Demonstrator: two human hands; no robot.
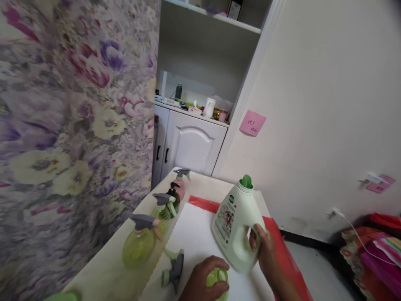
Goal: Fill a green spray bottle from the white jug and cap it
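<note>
My right hand [265,244] is wrapped round the handle of a pale green detergent jug [233,225]. The jug leans slightly to the left, its cap is off and a green pouring spout [247,181] shows in its neck. With my left hand [205,278] I grip a yellow-green spray bottle [222,274] whose neck is uncovered; its lower part runs out of view. A detached grey and green spray trigger head [174,271] lies on the white sheet [191,234], left of my left hand.
Along the table's left side stand yellow-green spray bottles [138,246], a dark pump bottle [173,193] and a pink spray bottle [179,184]. Red cloth [278,242] lies under the white sheet. A floral wall [78,125] borders the left; a white cabinet [194,146] stands behind.
</note>
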